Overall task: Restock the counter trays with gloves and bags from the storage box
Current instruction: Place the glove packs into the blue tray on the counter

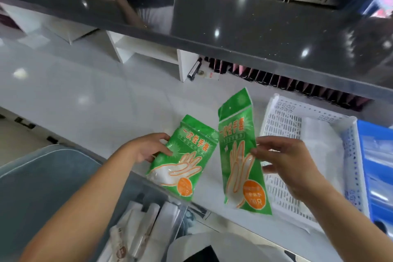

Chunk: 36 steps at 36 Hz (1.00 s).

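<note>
Head view: left hand (146,148) pinches the edge of one green glove packet (187,155), thumb on its face, and right hand (282,161) pinches the second green packet (240,155) by its side. Two packets, both printed 一次性手套 in orange, with a hand outline and an orange disc. Both are over the white counter (95,95), which lies open to the left. White perforated tray (282,121) sits just right, blue tray (376,155) beyond; storage box (148,215) below.
</note>
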Tool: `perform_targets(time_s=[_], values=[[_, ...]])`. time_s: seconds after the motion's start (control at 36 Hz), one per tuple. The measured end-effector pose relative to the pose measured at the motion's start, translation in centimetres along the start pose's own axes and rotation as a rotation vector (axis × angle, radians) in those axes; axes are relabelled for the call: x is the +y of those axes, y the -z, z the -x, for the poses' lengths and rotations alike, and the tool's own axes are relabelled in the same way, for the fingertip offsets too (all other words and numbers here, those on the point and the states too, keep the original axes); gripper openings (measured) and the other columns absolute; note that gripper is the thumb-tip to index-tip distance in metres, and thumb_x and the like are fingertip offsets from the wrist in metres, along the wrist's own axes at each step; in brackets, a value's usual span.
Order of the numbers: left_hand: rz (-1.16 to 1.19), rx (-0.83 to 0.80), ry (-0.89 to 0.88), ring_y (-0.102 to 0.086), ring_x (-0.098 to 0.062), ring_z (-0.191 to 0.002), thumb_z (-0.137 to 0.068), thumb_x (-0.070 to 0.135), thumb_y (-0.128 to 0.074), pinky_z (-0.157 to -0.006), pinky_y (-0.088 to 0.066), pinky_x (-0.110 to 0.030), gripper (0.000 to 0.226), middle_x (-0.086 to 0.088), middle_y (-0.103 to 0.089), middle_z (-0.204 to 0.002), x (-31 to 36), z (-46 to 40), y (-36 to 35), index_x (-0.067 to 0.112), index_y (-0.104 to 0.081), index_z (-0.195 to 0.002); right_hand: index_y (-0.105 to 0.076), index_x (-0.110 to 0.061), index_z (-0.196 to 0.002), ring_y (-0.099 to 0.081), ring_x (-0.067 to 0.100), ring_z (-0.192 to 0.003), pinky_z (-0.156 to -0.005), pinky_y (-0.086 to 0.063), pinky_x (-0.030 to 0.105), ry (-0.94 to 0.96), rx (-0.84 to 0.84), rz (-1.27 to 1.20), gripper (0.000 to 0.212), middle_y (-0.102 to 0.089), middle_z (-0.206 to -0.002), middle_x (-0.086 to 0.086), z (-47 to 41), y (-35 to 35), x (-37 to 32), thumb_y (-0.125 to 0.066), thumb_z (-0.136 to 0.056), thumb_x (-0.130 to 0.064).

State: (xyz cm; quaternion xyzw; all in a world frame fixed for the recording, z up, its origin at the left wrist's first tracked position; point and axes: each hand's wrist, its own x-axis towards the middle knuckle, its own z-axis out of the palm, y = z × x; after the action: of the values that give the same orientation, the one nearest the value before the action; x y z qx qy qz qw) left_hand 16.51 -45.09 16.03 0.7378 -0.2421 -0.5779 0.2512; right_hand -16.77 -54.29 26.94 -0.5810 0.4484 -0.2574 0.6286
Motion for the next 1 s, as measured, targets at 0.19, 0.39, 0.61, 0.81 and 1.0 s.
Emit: perform_targets(time_s=[0.19,0.39,0.61,0.81,1.0], values=[[0.648,0.106,-0.047,-0.068,-0.028,-0.074,-0.087,-0.002,-0.065,-0.059,-0.055,-0.031,0.039,-0.018,-0.071,-0.100,-6.3,3.5,-4.2,0.007,-0.058,-0.124,-0.070,0.003,-0.101,-0.071,0.028,-0.076,-0.062,-0.059,0.038,-0.146,-0.215,-0.074,0.021,-0.075,-0.092,0.020,-3.5,-5.8,-0.7,-0.070,-0.081,0.002],[0.993,0.112,-0.092,-0.066,-0.019,-0.075,-0.097,0.033,-0.054,-0.058,-0.054,-0.030,0.034,-0.007,-0.072,-0.096,-9.9,6.1,-6.1,0.010,-0.062,-0.120,-0.066,-0.007,-0.103,-0.064,0.023,-0.068,-0.062,-0.056,0.034,-0.399,-0.269,0.420,0.021,-0.071,-0.084,0.016,-7.7,-12.6,5.5,-0.065,-0.084,0.003],[0.877,0.216,-0.133,-0.072,-0.027,-0.090,-0.087,0.006,-0.067,-0.056,-0.055,-0.033,0.040,-0.011,-0.075,-0.108,-10.2,5.9,-6.4,0.011,-0.060,-0.126,-0.057,-0.018,-0.095,-0.063,0.022,-0.067,-0.061,-0.052,0.032,-0.332,-0.123,0.619,0.025,-0.063,-0.078,0.003,-7.7,-15.0,8.2,-0.072,-0.077,-0.012],[0.800,0.119,-0.153,-0.073,-0.027,-0.096,-0.078,0.008,-0.076,-0.071,-0.057,-0.043,0.043,-0.006,-0.076,-0.107,-10.4,5.2,-6.1,0.014,-0.066,-0.119,-0.061,0.000,-0.086,-0.065,0.022,-0.043,-0.039,-0.049,0.022,-0.555,-0.130,0.390,0.019,-0.067,-0.071,0.014,-7.5,-14.5,7.2,-0.077,-0.076,-0.002],[0.851,0.124,-0.348,-0.071,-0.036,-0.099,-0.077,0.004,-0.075,-0.078,-0.058,-0.049,0.047,-0.015,-0.072,-0.115,-9.9,6.7,-6.1,0.022,-0.068,-0.120,-0.071,-0.008,-0.092,-0.072,0.013,-0.054,-0.046,-0.051,0.021,-0.475,-0.228,0.194,0.014,-0.077,-0.074,0.006,-5.3,-12.8,3.4,-0.076,-0.079,-0.007]])
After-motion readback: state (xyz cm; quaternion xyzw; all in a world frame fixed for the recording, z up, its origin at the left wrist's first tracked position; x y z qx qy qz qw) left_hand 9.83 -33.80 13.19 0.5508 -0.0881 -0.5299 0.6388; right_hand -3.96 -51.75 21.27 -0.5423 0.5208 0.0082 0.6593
